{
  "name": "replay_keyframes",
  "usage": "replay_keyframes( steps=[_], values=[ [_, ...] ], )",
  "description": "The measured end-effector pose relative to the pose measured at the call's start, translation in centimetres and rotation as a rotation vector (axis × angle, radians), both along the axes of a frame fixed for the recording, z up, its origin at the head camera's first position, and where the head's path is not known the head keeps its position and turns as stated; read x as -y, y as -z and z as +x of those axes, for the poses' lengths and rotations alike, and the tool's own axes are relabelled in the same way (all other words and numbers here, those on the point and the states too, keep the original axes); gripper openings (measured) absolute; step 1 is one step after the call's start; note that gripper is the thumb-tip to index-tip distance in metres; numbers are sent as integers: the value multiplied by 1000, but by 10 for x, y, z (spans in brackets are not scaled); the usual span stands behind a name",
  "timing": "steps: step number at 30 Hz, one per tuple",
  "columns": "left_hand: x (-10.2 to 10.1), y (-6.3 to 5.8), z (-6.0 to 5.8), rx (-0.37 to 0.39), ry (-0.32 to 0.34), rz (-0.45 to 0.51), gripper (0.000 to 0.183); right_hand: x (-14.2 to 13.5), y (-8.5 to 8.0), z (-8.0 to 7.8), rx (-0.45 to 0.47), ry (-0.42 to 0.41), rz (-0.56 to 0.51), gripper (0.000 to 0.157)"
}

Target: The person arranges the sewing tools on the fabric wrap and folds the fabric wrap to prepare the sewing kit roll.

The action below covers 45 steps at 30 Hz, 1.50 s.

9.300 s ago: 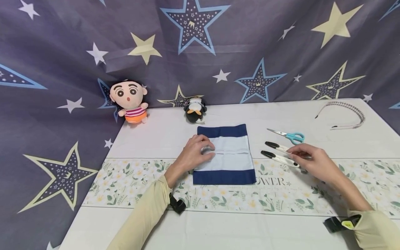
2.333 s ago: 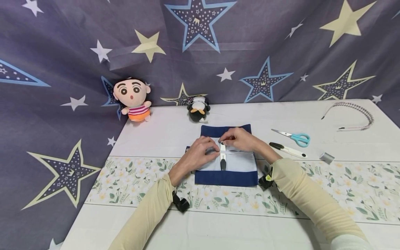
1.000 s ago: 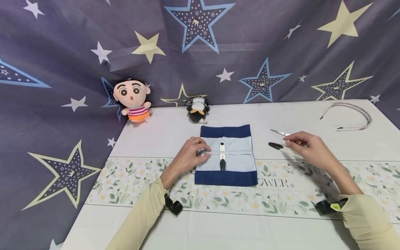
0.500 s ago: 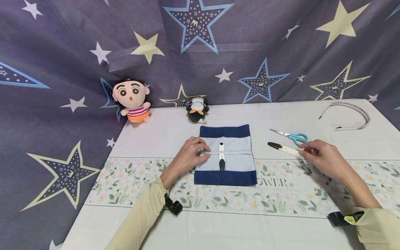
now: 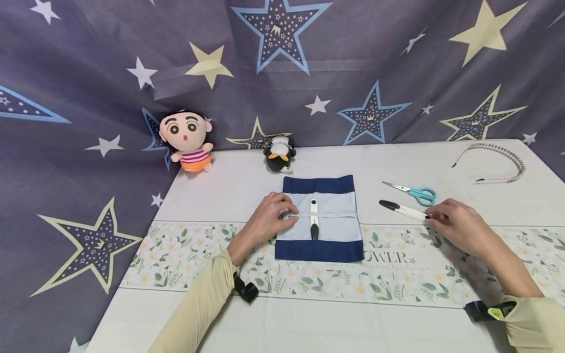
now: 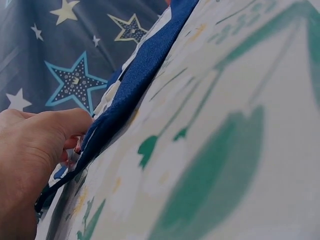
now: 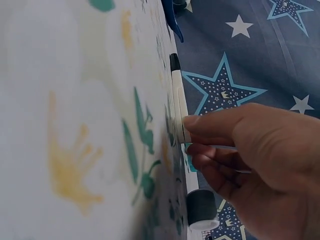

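A navy-bordered pale blue cloth [image 5: 337,228] lies flat on the table, a narrow strip crossing its middle. One white pen-shaped tool with a black end [image 5: 314,223] lies upright under that strip. At the cloth's left side, my left hand [image 5: 267,218] has thumb and forefinger curled at the strip's end; in the left wrist view its fingers reach behind the navy edge [image 6: 135,75]. My right hand [image 5: 461,228] pinches the near end of a second, matching tool [image 5: 408,212], which lies on the table, its black cap pointing left.
Turquoise-handled scissors [image 5: 423,196] lie just behind the second tool. A dark spool [image 7: 201,210] stands by my right fingers in the right wrist view. Farther back are a headband [image 5: 516,162], a penguin toy [image 5: 279,156] and a plush doll [image 5: 187,139].
Earlier both tools lay at the right; one was carried over and slid under the cloth's strip. My right hand then came back, passing the scissors, to the second tool's end. The left stayed at the cloth.
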State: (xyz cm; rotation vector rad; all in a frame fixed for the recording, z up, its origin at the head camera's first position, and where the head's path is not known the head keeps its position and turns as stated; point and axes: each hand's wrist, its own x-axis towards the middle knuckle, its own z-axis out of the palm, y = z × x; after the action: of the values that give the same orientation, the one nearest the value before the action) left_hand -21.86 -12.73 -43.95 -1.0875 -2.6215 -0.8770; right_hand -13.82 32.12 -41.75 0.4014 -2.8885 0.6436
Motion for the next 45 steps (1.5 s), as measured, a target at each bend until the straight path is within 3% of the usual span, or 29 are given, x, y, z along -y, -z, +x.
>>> replay_keyframes(
  steps=[9, 16, 21, 32, 45],
  values=[
    [-1, -1, -1, 1, 4, 11, 7, 1, 3, 1, -81, -22, 41, 17],
    [-1, 1, -3, 1, 3, 7, 6, -1, 3, 0, -111, -46, 9, 17],
    [-1, 1, -4, 3, 1, 6, 6, -4, 3, -1, -65, -34, -104, 19],
    [-2, 0, -2, -6, 8, -5, 7, -4, 2, 0, 22, 77, -394, 24],
    [-2, 0, -2, 5, 17, -2, 7, 11, 0, -23, -36, 112, -631, 27]
  ],
)
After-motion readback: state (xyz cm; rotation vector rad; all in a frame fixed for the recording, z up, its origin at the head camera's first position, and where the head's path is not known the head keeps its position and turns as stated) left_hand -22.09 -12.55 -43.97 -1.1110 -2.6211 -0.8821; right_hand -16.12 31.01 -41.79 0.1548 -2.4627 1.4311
